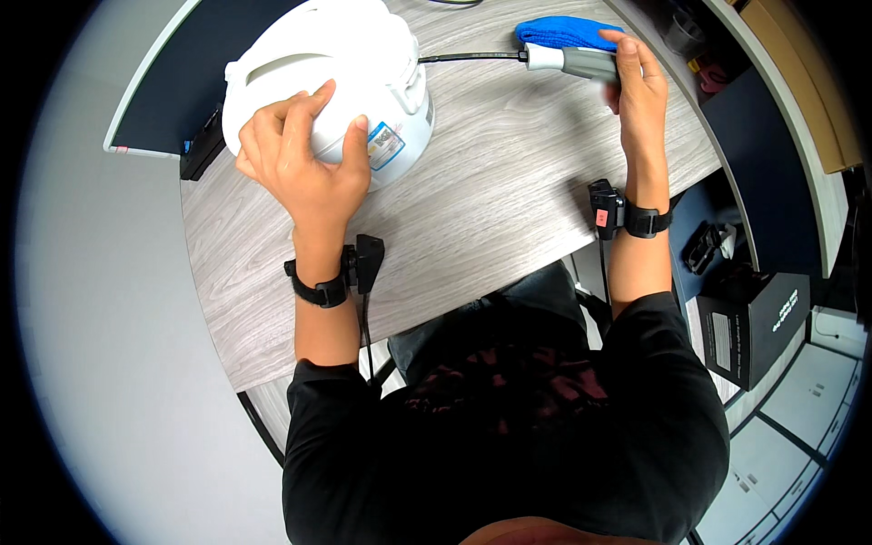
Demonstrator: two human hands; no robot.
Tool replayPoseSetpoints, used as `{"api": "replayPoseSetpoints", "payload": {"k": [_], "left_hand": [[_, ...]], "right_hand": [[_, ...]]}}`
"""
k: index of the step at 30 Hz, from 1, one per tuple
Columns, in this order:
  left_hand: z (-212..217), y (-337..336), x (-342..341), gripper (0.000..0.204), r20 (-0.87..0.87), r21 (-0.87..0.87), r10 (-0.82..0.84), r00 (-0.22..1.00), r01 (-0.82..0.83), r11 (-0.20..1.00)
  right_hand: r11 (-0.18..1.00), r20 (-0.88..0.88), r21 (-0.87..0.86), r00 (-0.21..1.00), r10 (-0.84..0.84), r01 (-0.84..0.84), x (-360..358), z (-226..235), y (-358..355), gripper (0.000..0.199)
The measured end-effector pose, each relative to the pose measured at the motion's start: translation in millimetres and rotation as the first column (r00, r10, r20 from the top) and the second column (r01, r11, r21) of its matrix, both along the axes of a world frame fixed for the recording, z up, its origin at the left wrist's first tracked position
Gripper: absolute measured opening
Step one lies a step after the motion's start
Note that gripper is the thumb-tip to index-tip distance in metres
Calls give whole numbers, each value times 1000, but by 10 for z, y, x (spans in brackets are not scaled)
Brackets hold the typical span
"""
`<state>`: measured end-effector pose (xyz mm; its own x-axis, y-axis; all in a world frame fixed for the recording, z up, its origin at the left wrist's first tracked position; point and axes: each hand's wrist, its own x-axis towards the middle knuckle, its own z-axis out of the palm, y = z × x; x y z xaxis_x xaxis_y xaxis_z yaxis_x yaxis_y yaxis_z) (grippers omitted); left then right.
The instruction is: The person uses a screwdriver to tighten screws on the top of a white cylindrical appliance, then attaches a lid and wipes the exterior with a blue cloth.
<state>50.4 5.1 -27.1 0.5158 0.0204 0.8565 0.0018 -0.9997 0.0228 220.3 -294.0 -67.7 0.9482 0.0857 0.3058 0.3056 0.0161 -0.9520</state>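
Observation:
A white rice cooker (318, 36) with a rounded lid stands at the far left of the desk. My left hand (300, 154) lies against its near side and lid, fingers bent and thumb spread apart. Beside the thumb, a blue-edged label (386, 145) sticks to the cooker's wall. My right hand (636, 86) is closed around the handle of a screwdriver (586, 62), grey and white. Its thin black shaft points left, level, and the tip end meets the cooker's side by the latch (409, 91). Whether the tip touches cannot be made out.
Just beyond the screwdriver handle lies a folded blue cloth (563, 32). The wood-grain desk (490, 173) ends at a curved partition (772, 163) on the right. A black box (758, 318) stands beyond the right arm. Both wrists carry strapped black devices (359, 263) with cables.

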Motion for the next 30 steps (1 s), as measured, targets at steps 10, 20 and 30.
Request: {"api": "replayPoseSetpoints", "payload": {"k": [10,20,30], "left_hand": [[-2,6,3,43,2,9,0,1000,0,1000],[-8,28,8,43,6,20,-2,1000,2,1000],[-10,29,18,43,13,22,-7,1000,7,1000]], "right_hand": [[993,46,54,994,98,-101,39,-25,-13,50],[960,286,221,953,103,-171,-3,-5,67,42],[885,201,413,969,141,-215,-27,64,124,38]]}}
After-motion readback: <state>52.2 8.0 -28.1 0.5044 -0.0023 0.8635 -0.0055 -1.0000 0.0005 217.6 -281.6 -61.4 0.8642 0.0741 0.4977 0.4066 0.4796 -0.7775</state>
